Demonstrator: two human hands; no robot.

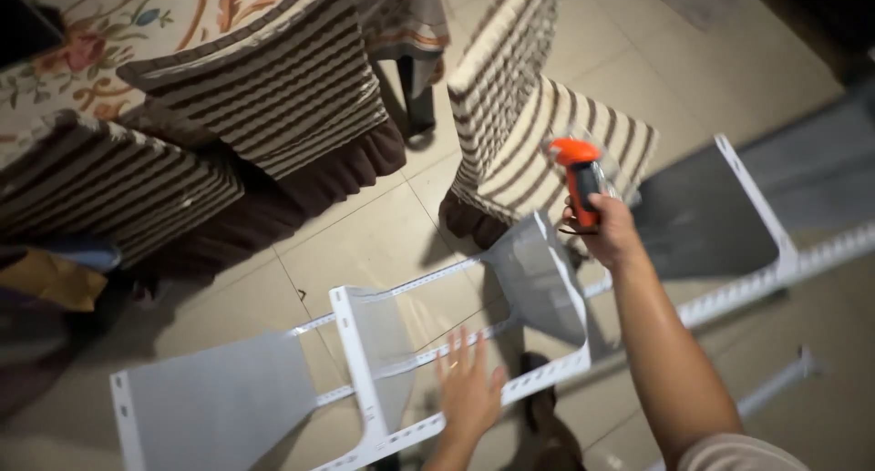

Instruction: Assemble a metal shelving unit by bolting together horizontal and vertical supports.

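Observation:
My right hand [609, 231] is raised and grips an orange and black mallet handle [581, 179], head up. My left hand [468, 386] is open with fingers spread, pressing on the near perforated upright [415, 427] of a white metal shelving frame lying on the floor. A grey shelf panel [538, 280] stands tilted in the frame just below my right hand. Another grey panel [223, 403] sits at the left end, and a darker one [702, 216] at the right end.
Three chairs with brown-and-cream striped covers stand around: two at the left [273, 79] [100, 189], one behind the frame [529, 134]. A table with a floral cloth [109, 25] is at top left. Pale floor tiles [365, 234] lie beneath. A loose white rail [775, 384] lies at right.

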